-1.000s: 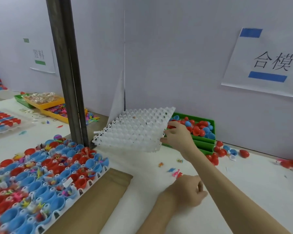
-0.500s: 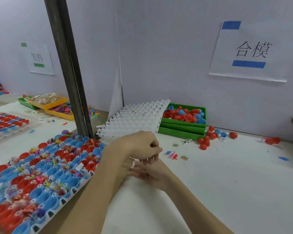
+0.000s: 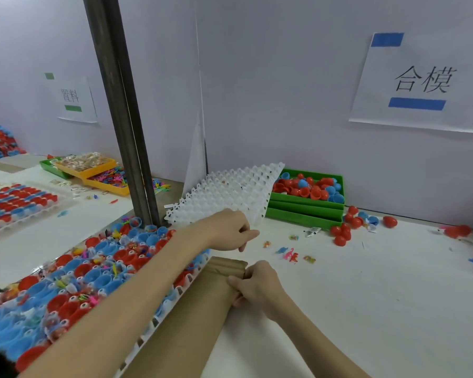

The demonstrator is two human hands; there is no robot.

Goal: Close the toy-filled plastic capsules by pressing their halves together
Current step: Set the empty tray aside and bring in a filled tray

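Note:
A white tray [image 3: 172,301] at the lower left holds several open red and blue capsule halves [image 3: 93,276] with small toys in them. A brown cardboard sheet [image 3: 191,323] lies along its right side. My right hand [image 3: 257,287] grips the cardboard's far right corner. My left arm reaches across the tray, and my left hand [image 3: 230,230] hovers just beyond the cardboard with its fingers curled and nothing visible in them. An empty white grid tray [image 3: 230,192] leans tilted behind that hand.
Stacked green bins [image 3: 306,211] with red and blue capsule halves stand by the back wall. Loose red capsules [image 3: 342,233] and small toys [image 3: 290,255] lie on the white table. A dark metal post [image 3: 126,132] rises at centre left. Orange toy bins [image 3: 93,173] and another filled tray [image 3: 11,203] sit at the far left.
My right hand let go of the empty white tray and came down onto the cardboard's corner. My left hand moved up and left, crossing over the filled tray.

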